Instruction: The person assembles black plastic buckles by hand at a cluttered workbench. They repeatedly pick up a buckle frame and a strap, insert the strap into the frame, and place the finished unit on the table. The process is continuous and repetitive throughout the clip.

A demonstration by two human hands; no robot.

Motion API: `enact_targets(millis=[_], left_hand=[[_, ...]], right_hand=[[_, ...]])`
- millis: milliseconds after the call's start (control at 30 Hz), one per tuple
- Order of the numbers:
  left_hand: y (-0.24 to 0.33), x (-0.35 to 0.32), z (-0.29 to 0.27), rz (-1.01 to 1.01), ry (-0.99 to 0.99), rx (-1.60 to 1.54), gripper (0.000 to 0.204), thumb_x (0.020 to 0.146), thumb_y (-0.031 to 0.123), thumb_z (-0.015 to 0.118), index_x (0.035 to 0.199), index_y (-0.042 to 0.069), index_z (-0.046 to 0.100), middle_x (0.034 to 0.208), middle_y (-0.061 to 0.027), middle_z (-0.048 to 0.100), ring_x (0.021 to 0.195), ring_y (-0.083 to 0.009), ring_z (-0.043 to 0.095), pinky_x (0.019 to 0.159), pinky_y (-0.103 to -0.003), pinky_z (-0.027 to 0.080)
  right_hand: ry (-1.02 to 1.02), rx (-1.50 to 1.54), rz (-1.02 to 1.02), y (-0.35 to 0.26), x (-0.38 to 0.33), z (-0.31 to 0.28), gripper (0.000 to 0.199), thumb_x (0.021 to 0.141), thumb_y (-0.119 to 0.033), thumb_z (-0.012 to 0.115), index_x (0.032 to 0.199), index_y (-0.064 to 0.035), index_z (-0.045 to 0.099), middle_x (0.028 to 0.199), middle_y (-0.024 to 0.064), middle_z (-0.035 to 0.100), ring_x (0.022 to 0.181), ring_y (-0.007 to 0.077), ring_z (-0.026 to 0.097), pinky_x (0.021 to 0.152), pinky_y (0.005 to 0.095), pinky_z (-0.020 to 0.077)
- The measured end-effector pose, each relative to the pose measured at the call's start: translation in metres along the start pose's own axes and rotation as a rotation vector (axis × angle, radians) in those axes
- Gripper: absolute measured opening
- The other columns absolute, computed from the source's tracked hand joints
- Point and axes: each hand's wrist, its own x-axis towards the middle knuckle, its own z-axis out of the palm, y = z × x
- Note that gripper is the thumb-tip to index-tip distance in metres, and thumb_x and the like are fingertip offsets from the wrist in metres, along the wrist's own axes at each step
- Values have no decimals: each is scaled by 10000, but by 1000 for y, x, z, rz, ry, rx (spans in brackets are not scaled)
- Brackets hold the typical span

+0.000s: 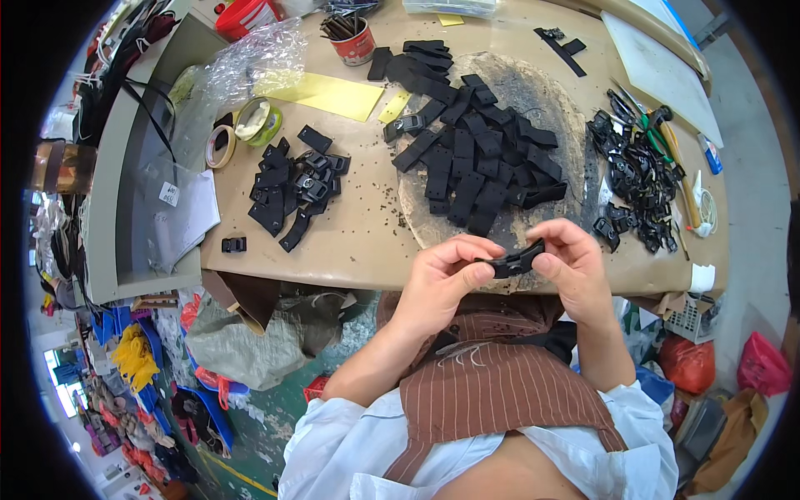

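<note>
- Far L of the round board [560, 100] (landmark, on worktop [367, 242]): white paper [198, 208]; tape roll [222, 164]; single blk buckle [234, 245].
- L of board, closer in: green container [271, 132] w/ white contents; small pile of strap pcs. & buckles [312, 185].
- Upper L of board: yellow sheet [333, 94], flat; beyond it, red can [357, 52] w/ dark rods standing in it.
- Near edge of board, L side: L hand [437, 279], thumb & fingers pinching one end of blk strap pc. [515, 262].
- On board: large heap of blk straps [487, 154], overlapping, some w/ small holes.
- Near edge of board, ctr.: same strap pc., bent, stretched btw. both hands, partly hidden by fingers; contact w/ board can't be told.
- Near edge of board, R side: R hand [577, 267], pinching its other end, thumb vs. fingers.
- Just R of board: heap of blk buckles [637, 183].
- Farther R of board: green-handled pliers [656, 142]; yellow-handled tool [690, 204].
</note>
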Motion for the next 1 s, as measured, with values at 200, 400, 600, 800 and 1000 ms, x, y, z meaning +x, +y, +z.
enact_targets(millis=[200, 400, 600, 800, 1000], left_hand=[[1, -8, -1, 208, 36, 271, 115, 779, 6, 673, 882, -8, 624, 1085, -135, 566, 876, -117, 578, 772, -240, 482], [-3, -5, -12, -248, 56, -406, 194, 815, 63, 670, 982, -11, 605, 979, -68, 603, 809, -93, 579, 739, -210, 491], [-1, -1, -10, -53, 92, -328, 229, 833, 134, 668, 1006, 4, 593, 906, -35, 624, 815, -103, 575, 774, -222, 445], [48, 4, -67, 239, 222, -11, 204, 875, 127, 605, 1034, 4, 567, 972, -50, 601, 861, -118, 590, 809, -246, 485], [104, 28, -168, 501, 1003, 1060, 278, 848, 156, 651, 1080, 27, 569, 1000, -53, 556, 604, -61, 483, 587, -205, 424]], right_hand=[[-47, 53, 38, 6, 2, 0, 156, 833, -21, 633, 969, 7, 561, 924, 11, 562, 843, 51, 520, 759, 193, 429], [-65, -79, -153, 13, -2, 14, 124, 838, -7, 617, 942, 8, 550, 929, 13, 562, 842, 59, 518, 752, 197, 430], [7, 110, -3, 24, -5, 23, 199, 831, -3, 625, 1011, 10, 542, 986, 33, 564, 883, 77, 545, 780, 222, 451], [142, -832, -279, -5, -10, -24, 317, 767, 7, 638, 1074, -15, 563, 1011, 83, 575, 879, 164, 568, 780, 294, 466], [589, -1333, -160, -7, -28, -95, 289, 759, 27, 585, 1047, 5, 577, 945, 120, 558, 817, 263, 564, 728, 310, 458]])
